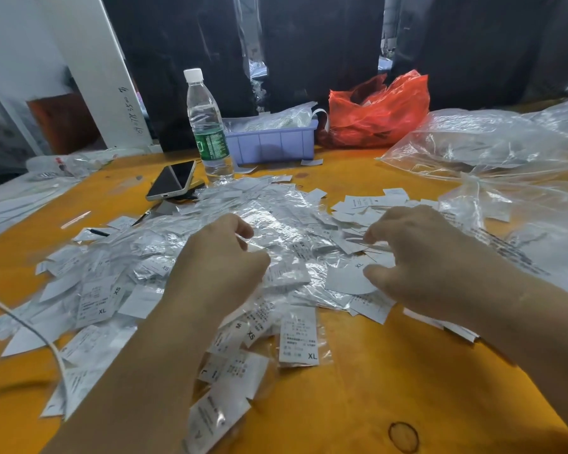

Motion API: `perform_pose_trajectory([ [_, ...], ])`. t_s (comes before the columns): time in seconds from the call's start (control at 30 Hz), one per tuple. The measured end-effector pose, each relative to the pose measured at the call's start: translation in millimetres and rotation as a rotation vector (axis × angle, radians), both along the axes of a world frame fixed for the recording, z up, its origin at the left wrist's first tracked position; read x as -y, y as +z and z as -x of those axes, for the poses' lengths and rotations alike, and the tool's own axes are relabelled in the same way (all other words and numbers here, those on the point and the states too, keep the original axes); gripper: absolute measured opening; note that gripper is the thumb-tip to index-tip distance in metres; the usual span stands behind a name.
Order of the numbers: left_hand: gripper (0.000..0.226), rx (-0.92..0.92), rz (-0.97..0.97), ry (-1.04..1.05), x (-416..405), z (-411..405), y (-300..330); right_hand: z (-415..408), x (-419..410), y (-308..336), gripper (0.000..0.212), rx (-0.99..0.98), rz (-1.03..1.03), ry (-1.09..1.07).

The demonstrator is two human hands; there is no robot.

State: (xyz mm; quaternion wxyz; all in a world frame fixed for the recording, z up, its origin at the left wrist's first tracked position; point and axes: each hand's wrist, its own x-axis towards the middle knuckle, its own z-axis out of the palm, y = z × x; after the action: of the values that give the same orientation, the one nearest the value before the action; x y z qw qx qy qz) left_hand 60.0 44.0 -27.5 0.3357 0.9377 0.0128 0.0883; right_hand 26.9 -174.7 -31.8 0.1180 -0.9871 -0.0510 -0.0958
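A heap of white size labels in small clear plastic sleeves (282, 224) covers the middle of the orange table (391, 371). Printed sizes such as XL, XS and M show on some. My left hand (217, 260) hovers over the heap's centre with its fingers curled, pinching a clear sleeve at the fingertips. My right hand (417, 247) reaches into the loose labels on the right; its thumb and fingers pinch a white XL label (348, 276). A bagged XL label (298, 339) lies near the table's front, between my forearms.
A water bottle (207, 126) and a phone (173, 183) stand behind the heap. Further back sit a lilac bin (273, 142) with bagged labels and a red plastic bag (377, 109). Large clear bags (492, 149) lie right. A white cable (23, 326) crosses the left.
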Motion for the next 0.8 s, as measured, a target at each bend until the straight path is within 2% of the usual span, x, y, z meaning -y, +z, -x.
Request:
perform_pose_trajectory([
  [0.1,0.031,0.114,-0.093,0.022,1.4,1.0,-0.8,2.4,-5.2,1.9,0.036,-0.211,0.065,-0.042],
  [0.17,0.025,0.159,-0.052,-0.012,4.4,3.5,0.5,3.8,-7.3,1.6,0.031,-0.231,0.063,-0.042],
  [0.3,0.02,0.163,0.005,-0.109,12.2,10.4,-0.1,3.2,-5.5,1.7,0.011,-0.113,0.075,-0.007],
  [0.5,0.015,0.216,0.132,-0.131,10.5,11.3,6.2,2.1,-2.3,1.7,0.014,0.1,-0.054,0.047],
  [0.57,0.014,0.227,0.161,-0.114,7.1,9.4,8.7,1.7,-2.1,2.1,0.015,0.127,-0.119,0.066],
  [0.67,0.013,0.174,0.098,-0.13,5.2,7.6,7.7,1.1,-2.7,4.8,0.019,0.107,-0.258,0.08],
  [0.8,0.008,0.12,0.103,-0.23,8.7,9.3,2.9,2.0,-2.4,10.7,0.013,0.031,-0.62,0.116],
])
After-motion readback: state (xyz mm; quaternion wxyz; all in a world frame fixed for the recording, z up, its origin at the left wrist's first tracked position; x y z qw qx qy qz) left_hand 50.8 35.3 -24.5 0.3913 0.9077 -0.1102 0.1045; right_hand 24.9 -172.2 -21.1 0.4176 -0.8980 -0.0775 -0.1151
